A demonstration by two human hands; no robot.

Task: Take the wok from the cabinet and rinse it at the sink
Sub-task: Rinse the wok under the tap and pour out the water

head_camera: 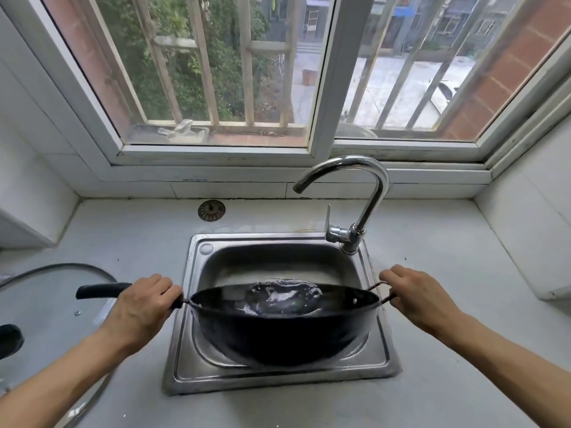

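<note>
A black wok hangs over the steel sink, with water pooled and rippling inside it. My left hand grips its long black handle where it meets the bowl; the handle's end sticks out to the left. My right hand holds the small wire loop handle on the wok's right side. The chrome gooseneck faucet stands at the sink's back right, its spout above the basin. No stream of water shows from the spout.
A glass lid lies on the counter at the left, with a black knob at the frame's edge. A round metal drain strainer rests on the counter behind the sink. A barred window fills the wall behind.
</note>
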